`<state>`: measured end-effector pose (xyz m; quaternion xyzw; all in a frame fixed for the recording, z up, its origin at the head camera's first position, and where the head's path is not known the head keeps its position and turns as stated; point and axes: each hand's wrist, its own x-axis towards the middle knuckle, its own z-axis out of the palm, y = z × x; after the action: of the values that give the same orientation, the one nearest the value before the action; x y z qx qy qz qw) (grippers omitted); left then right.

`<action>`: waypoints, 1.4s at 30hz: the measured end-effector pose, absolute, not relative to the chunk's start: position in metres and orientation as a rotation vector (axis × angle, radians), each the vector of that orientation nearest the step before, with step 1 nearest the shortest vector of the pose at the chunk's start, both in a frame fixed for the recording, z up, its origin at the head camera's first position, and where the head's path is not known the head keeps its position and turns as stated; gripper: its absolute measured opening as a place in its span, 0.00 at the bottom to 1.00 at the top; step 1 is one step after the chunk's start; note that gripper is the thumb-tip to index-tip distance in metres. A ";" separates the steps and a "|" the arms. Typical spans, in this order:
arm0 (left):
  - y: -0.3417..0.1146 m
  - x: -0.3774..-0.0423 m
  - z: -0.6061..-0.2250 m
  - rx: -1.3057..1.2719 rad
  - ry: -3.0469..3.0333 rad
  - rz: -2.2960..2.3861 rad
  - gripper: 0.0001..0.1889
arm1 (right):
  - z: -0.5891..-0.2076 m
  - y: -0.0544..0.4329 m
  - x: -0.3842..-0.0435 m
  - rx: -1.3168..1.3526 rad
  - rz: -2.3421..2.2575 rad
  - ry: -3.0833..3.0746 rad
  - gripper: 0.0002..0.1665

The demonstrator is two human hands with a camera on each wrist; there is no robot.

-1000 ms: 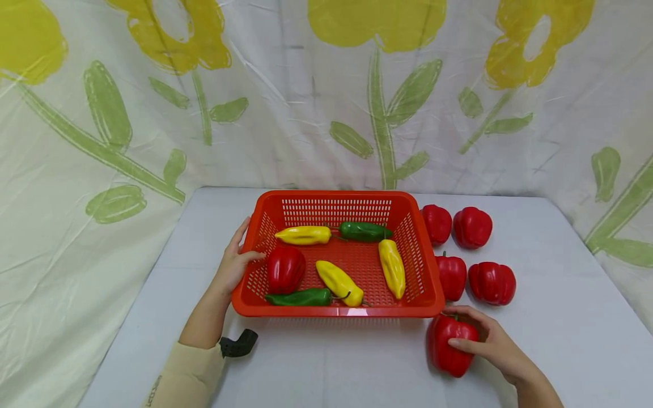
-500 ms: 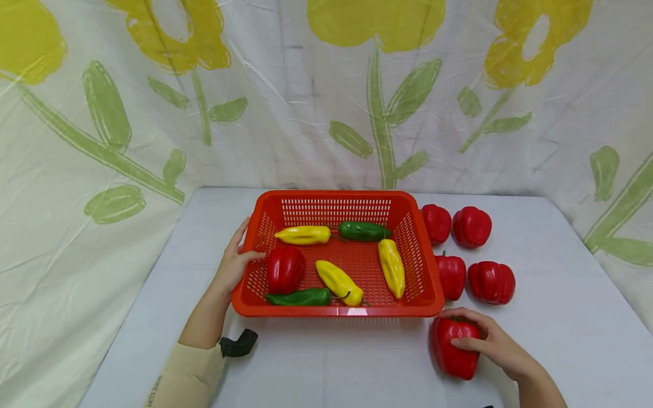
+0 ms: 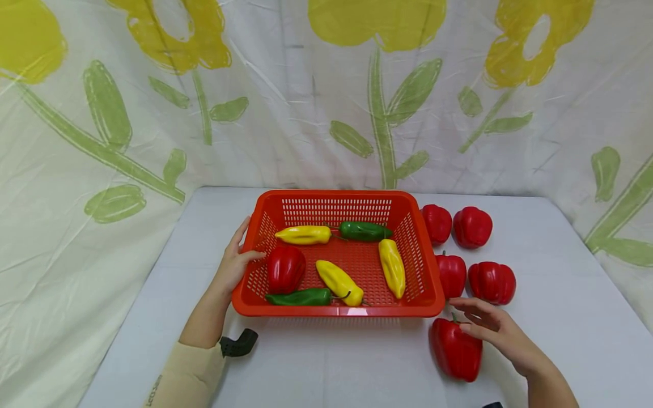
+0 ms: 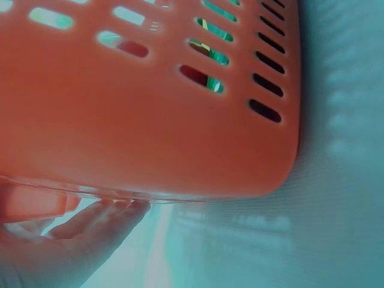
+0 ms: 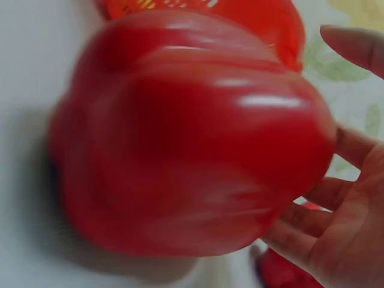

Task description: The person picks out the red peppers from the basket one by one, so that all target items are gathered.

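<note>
A red plastic basket (image 3: 336,310) with slotted walls stands in the middle of the table. My left hand (image 3: 233,266) holds its left side, thumb over the rim and fingers along the outside; the left wrist view shows those fingers (image 4: 102,231) against the basket wall (image 4: 150,138). Near the basket's front right corner a red bell pepper (image 3: 456,350) rests on the table. Over its stem end is my right hand (image 3: 502,334), fingers spread and not wrapped round it. In the right wrist view this pepper (image 5: 192,138) fills the middle, the fingers behind it.
Inside the basket lie a red bell pepper (image 3: 286,270), yellow peppers (image 3: 339,283) and green peppers (image 3: 364,231). Several more red bell peppers (image 3: 492,283) sit right of the basket. A flower-printed cloth (image 3: 285,113) hangs behind the table (image 3: 357,362).
My right hand has let go of the front red bell pepper and lifted slightly up and right. That pepper has shifted a little toward the front right. The left hand and basket stay put.
</note>
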<state>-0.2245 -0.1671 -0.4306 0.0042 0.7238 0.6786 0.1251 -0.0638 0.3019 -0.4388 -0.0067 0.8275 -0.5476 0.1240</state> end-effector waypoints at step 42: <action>-0.167 -0.223 -0.429 0.002 2.095 1.978 0.41 | -0.336 0.271 -0.147 -0.471 -1.195 2.611 0.27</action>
<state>-0.2225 -0.1669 -0.4288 0.0008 0.7208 0.6808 0.1298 -0.1474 0.2715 -0.3357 -0.1608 0.8913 -0.4079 0.1155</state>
